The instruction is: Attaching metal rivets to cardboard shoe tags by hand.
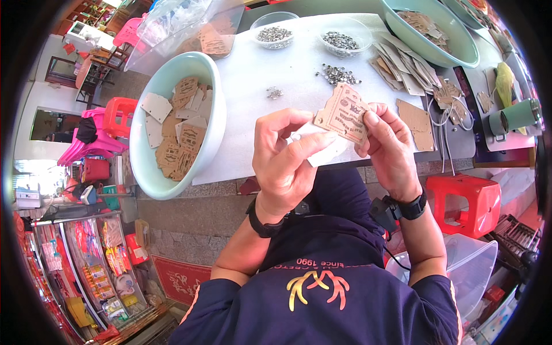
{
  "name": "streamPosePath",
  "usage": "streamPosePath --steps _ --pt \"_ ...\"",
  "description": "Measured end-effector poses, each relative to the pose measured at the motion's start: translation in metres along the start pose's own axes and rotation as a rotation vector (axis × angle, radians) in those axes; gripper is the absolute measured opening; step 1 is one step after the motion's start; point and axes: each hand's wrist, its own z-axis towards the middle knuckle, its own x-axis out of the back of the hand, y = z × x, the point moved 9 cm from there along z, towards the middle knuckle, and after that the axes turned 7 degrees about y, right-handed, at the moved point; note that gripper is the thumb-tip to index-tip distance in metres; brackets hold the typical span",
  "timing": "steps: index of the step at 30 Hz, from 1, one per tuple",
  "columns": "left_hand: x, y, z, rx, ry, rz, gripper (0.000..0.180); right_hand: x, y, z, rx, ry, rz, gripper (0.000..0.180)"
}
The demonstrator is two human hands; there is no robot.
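Observation:
Over the near edge of the table, both hands hold a printed brown cardboard tag (344,112) with a notched outline and small holes. My left hand (284,152) is closed on its left side, thumb in front and fingers behind. My right hand (392,148) pinches its right edge between thumb and fingers. A white card piece (329,152) shows below the tag, by my left thumb; how it is held is partly hidden. Just beyond the hands lie a pile of small metal pieces (338,75) and a smaller cluster of metal pieces (274,92).
A pale green basin (216,123) of tags stands left, another basin (468,52) far right. Two clear bowls (275,20) (362,30) hold metal pieces. Stacked cards (402,63), white cable (445,123) and a green flask (520,114) lie right. A red stool (464,201) stands below.

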Motion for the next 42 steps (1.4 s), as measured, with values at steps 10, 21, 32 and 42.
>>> streamPosePath --steps 10,21,32,42 --pt "-0.005 -0.037 -0.007 0.563 0.062 -0.504 0.027 0.007 -0.021 0.004 0.163 0.025 -0.264 0.016" --pt "-0.047 -0.057 -0.047 1.182 -0.264 -0.971 0.040 -0.001 -0.033 0.002 0.265 -0.025 -0.577 0.017" --pt "-0.054 -0.061 -0.054 1.186 -0.316 -0.879 0.031 0.000 -0.039 0.006 0.336 0.035 -0.590 0.019" --pt "-0.038 -0.078 -0.045 1.028 -0.003 -0.645 0.021 0.009 -0.037 0.004 0.238 0.126 -0.395 0.016"
